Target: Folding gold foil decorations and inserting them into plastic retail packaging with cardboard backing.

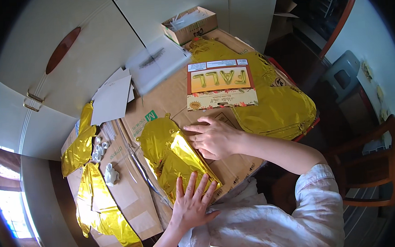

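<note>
A flat gold foil balloon [163, 157], partly folded over itself, lies on the cardboard in front of me. My left hand [193, 207] rests on its near end with the fingers spread. Along the balloon's right edge lies my right hand [214, 138], fingers stretched out and apart, the fingertips close to or touching the foil. Neither hand grips anything. Beyond my right hand, a printed header card [222, 83] with an autumn leaf pattern and pictured balloon letters sits partly over a pile of gold foil balloons [273, 112].
More gold foil balloons [101, 206] hang over the table's left edge, beside small white rolls [99, 150] and a crumpled white piece [111, 175]. White cards [112, 101], clear plastic bags [155, 65] and an open carton [191, 24] stand farther back. A wooden chair [376, 162] is at right.
</note>
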Motion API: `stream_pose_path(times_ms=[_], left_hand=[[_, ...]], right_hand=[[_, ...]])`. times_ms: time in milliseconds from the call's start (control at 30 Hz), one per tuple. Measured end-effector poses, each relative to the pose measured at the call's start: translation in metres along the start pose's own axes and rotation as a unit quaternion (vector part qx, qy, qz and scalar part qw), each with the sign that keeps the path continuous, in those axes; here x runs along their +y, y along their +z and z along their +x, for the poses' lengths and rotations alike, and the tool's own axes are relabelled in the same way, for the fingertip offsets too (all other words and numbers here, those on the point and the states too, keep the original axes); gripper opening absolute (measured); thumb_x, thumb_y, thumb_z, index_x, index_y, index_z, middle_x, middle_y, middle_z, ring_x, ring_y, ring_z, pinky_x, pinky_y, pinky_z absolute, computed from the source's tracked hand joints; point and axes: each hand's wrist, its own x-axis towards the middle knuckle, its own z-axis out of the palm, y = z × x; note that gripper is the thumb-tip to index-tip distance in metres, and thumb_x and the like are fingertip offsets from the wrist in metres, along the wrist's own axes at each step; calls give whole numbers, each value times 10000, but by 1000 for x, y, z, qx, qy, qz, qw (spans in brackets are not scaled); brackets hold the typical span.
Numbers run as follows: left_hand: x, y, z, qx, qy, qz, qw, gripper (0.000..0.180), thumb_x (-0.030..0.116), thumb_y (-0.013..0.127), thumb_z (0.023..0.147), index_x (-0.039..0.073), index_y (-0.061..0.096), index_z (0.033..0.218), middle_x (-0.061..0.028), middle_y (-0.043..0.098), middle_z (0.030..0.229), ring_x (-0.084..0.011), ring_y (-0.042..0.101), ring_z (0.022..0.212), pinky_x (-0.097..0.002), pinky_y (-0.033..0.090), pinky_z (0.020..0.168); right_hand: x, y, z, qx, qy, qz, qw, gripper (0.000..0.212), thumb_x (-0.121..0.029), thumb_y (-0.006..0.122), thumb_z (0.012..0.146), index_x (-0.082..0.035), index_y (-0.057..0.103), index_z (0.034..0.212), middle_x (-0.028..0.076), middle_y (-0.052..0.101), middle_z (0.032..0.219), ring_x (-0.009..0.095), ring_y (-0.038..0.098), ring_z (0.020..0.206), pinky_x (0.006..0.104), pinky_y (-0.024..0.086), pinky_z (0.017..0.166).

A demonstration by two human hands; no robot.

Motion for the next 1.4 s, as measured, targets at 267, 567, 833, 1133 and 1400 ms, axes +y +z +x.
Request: stream_pose_path(times_ms=[267, 567, 833, 1133, 1400], left_hand=[[1, 3, -1, 30, 10, -14, 999, 952, 614, 717, 674, 144, 404, 1440, -153, 377, 1482, -414, 280, 1397, -661, 141, 1104], [1, -2, -2, 24, 7, 0, 1000, 933, 622, 684, 710, 167, 373, 1462, -132, 356, 1502, -391, 264, 1411, -655, 138, 1112], [0, 4, -3, 40, 12, -2, 999, 939, 626, 695, 699, 161, 389, 1454, -138, 355, 1500, -392, 261, 1412, -652, 130, 1114], [2, 0, -2, 13, 0, 12, 1000, 908, 640, 628, 753, 212, 327, 1494, -94, 345, 1520, -362, 280, 1414, -655, 154, 1111], [1, 2, -2, 20, -2, -1, 1000, 906, 630, 643, 747, 215, 333, 1491, -98, 346, 1519, -365, 280, 1413, -659, 156, 1108]], right_hand=[[11, 2, 12, -34, 29, -3, 999, 314, -233, 508, 872, -68, 721, 1033, 22, 687, 1158, 204, 429, 1339, 485, 271, 1102], [32, 21, 33, 86, 30, 65, 994, 318, -197, 527, 887, -110, 668, 1158, 14, 603, 1313, 213, 419, 1349, 458, 297, 1090], [22, -1, 13, 122, -6, 56, 991, 203, -94, 645, 757, -162, 731, 928, -27, 681, 1009, 141, 578, 1044, 371, 373, 944], [17, 4, 8, 44, -20, 32, 998, 216, -141, 650, 766, -156, 744, 960, -67, 677, 1084, 134, 516, 1151, 405, 342, 957], [21, 4, 13, 1, 30, 56, 998, 210, -170, 639, 803, -160, 751, 980, -66, 673, 1160, 164, 493, 1224, 437, 347, 975]])
